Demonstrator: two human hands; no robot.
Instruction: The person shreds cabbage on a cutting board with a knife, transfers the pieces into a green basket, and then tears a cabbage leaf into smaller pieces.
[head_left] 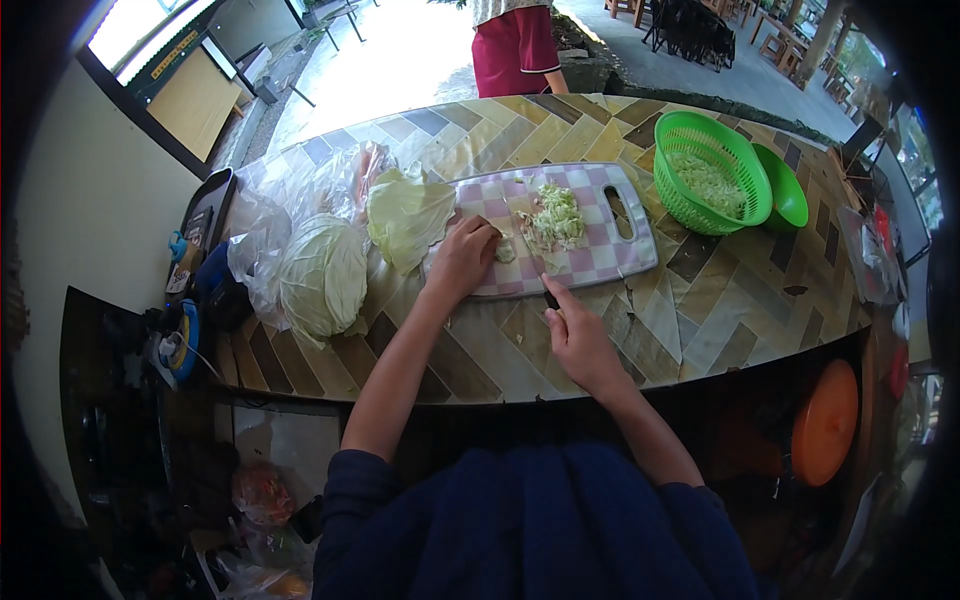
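Observation:
On a pink-and-white checkered cutting board, my left hand is closed with curled fingers on a small piece of cabbage. My right hand grips the dark handle of a knife. Its thin blade points away from me across the board, between the held piece and a pile of chopped cabbage. To the left of the board rest a large cut cabbage and a loose cabbage leaf, nearest my left hand.
A green plastic basket with shredded cabbage stands right of the board, beside a green bowl. Clear plastic bags lie at the left. A dark tray sits at the table's left edge. Beyond the table stands a person.

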